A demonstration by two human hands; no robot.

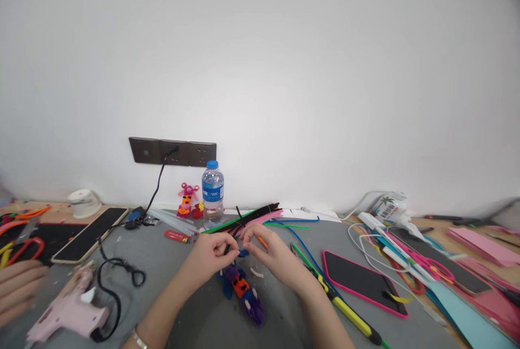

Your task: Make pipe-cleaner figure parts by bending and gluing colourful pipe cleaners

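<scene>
My left hand (211, 256) is pinched, thumb against forefinger, just above a small figure. My right hand (274, 254) curls its thumb and fingers toward the same spot. Whatever the fingertips hold is too small to make out. A small blue piece (243, 253) shows between the hands, touching or very near the fingers. Under them the purple, orange and blue figure (246, 290) lies on the grey mat (211, 311), with black marks on its orange middle. Beside it is a short pale strip (257, 272).
Another person's hand (20, 290) is at the left edge, near a pink glue gun (71, 311). A water bottle (213, 197) and a pink-orange figure (186, 202) stand by the wall. On the right lie a yellow-black cutter (351, 314) and a pink-cased phone (363, 283).
</scene>
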